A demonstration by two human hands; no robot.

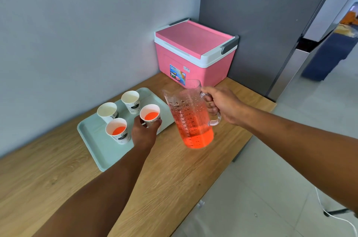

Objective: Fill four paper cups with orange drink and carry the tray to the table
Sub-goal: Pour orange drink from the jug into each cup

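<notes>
The left hand reaches forward over the wooden counter, forearm stretched out low, and its fingers and thumb curl round the lower wall of a white paper cup partly filled with orange drink, which stands upright near the right edge of the pale green rectangular plastic tray. The right hand comes in from the right with the arm extended, fingers wrapped through the handle of a clear ribbed plastic pitcher with printed measure marks. The pitcher is held above the counter just right of the tray, leaning slightly, spout toward the tray; orange drink fills its lower part.

A second white paper cup holding orange drink stands on the tray just left of the left hand. Two empty white paper cups stand behind these, nearer the wall.

A pink lidded cooler box with grey latches sits at the counter's far corner, against a grey refrigerator.
</notes>
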